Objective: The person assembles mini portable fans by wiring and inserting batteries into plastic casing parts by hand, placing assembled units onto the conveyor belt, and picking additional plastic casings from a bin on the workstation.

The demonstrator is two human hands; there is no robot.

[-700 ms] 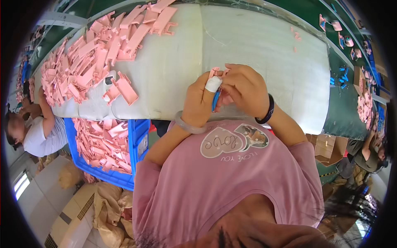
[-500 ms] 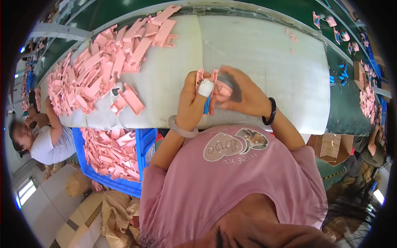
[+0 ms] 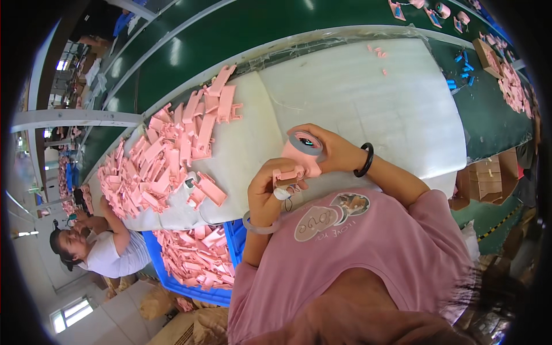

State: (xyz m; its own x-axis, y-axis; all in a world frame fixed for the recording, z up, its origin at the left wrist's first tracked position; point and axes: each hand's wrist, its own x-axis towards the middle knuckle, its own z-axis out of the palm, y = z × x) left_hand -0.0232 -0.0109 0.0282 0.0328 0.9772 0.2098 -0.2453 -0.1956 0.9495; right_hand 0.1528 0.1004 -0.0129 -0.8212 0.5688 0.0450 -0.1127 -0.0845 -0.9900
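I have the pink round housing [image 3: 303,156] pinched in my right hand [image 3: 333,150], fingers closed around its far side, its grey ring face turned up toward me, and it sits just above the near edge of the white padded bench [image 3: 368,98], close to my chest. My left hand [image 3: 269,190] is clamped on a pink bracket piece [image 3: 287,174], thumb on top, pressed against the housing at about its eight o'clock. The two parts touch there; whether the tabs have seated I cannot tell, since my fingers cover the joint. To do this well, I judge I should keep the housing steady with the right hand and let the left do the moving, lining the bracket's tabs square to the housing before pushing, so nothing goes in crooked or bends. A firm, even press along the bracket's length seems better than a twist at one corner. The loose pile of pink brackets [image 3: 172,155] lies at about nine to ten o'clock from my hands, within easy reach, and the blue bin [image 3: 221,293] with more pink parts sits below the bench at about seven o'clock. Another person [image 3: 106,247] works at the far lower left, well apart from my hands.
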